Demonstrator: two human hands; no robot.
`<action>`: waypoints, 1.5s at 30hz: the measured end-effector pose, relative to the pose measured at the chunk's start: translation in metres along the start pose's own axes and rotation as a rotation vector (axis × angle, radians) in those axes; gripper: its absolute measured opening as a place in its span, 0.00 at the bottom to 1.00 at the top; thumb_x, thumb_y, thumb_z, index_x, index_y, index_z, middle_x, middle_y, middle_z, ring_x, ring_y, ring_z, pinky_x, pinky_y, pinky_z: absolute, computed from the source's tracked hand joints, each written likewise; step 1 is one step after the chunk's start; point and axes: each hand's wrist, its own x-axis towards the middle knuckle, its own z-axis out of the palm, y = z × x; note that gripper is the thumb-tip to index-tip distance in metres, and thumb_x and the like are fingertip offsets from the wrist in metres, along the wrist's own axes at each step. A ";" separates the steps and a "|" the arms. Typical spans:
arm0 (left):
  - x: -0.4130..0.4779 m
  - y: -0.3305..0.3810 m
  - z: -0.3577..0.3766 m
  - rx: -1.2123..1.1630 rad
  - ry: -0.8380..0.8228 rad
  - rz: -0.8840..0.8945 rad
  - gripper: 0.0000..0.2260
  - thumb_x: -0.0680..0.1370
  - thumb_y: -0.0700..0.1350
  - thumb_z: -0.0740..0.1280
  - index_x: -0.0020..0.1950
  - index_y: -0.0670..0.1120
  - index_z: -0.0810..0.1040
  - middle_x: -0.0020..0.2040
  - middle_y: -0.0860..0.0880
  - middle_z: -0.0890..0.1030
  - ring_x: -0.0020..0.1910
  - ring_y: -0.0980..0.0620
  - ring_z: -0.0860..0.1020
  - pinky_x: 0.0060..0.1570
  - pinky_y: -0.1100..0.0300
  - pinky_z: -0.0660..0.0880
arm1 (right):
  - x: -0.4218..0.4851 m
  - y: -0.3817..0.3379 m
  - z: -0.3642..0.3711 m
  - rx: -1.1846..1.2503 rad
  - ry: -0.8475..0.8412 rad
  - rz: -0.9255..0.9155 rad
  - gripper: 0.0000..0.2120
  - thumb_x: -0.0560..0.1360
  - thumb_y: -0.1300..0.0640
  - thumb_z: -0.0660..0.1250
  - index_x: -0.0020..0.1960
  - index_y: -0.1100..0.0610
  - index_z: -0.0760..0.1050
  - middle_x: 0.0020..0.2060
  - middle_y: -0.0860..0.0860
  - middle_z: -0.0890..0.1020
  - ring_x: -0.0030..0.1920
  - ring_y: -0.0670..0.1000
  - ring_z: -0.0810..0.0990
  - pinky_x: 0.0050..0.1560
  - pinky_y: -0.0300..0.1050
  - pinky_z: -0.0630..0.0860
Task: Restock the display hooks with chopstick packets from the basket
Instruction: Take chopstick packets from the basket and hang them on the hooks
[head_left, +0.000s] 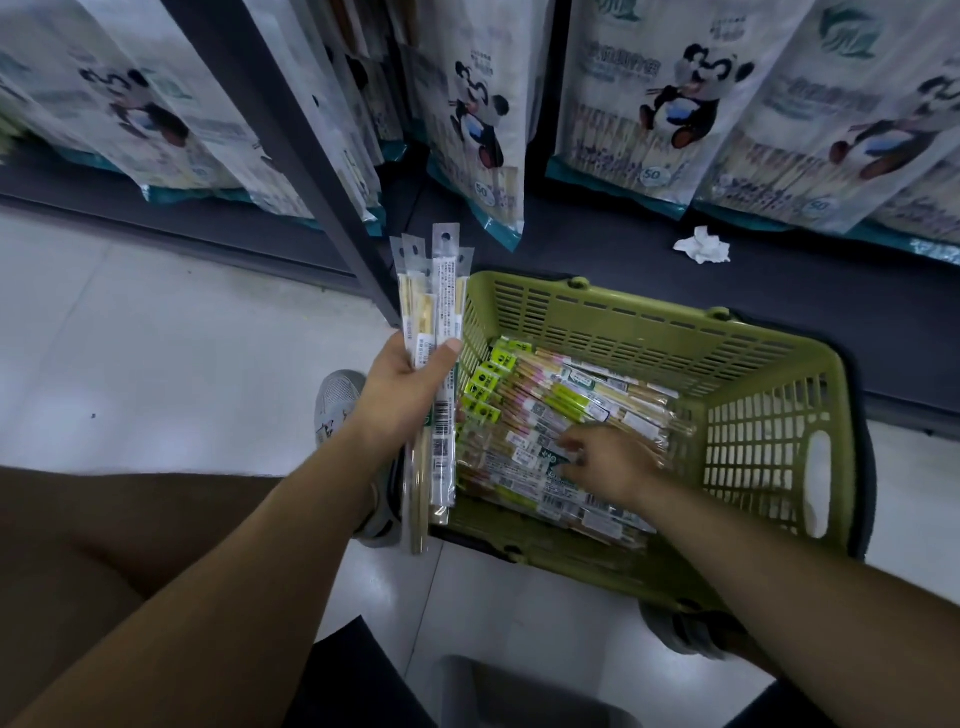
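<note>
The left hand grips a bundle of long, flat, clear plastic chopstick packets. Its fingers curl round them and the thumb presses on the front, with the punched hanging tabs pointing up. The right hand is down inside the green slatted plastic basket on the floor. Its fingers lie loosely spread on the heap of packets in the basket; blur hides whether they pinch one. Glossy panda-printed bags stand behind, with a crumpled tissue nearby.
</note>
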 end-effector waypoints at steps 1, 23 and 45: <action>0.000 0.001 0.001 0.000 0.004 0.005 0.07 0.77 0.61 0.71 0.53 0.64 0.78 0.45 0.64 0.85 0.46 0.55 0.86 0.47 0.56 0.82 | 0.001 0.000 0.006 -0.034 0.013 -0.006 0.24 0.77 0.45 0.73 0.69 0.50 0.75 0.64 0.52 0.77 0.58 0.53 0.78 0.55 0.45 0.75; 0.004 0.001 0.000 -0.163 -0.013 -0.031 0.13 0.79 0.51 0.73 0.60 0.49 0.80 0.43 0.48 0.87 0.33 0.50 0.85 0.30 0.60 0.81 | 0.006 -0.011 0.038 -0.114 0.107 -0.007 0.16 0.74 0.48 0.75 0.56 0.53 0.76 0.54 0.52 0.78 0.54 0.54 0.76 0.44 0.45 0.71; 0.002 0.011 0.010 -0.279 -0.097 -0.128 0.12 0.81 0.46 0.70 0.61 0.41 0.80 0.48 0.41 0.86 0.40 0.47 0.86 0.35 0.59 0.82 | -0.004 -0.049 -0.071 0.619 0.204 -0.106 0.04 0.74 0.53 0.77 0.48 0.48 0.84 0.44 0.41 0.87 0.44 0.41 0.85 0.48 0.38 0.79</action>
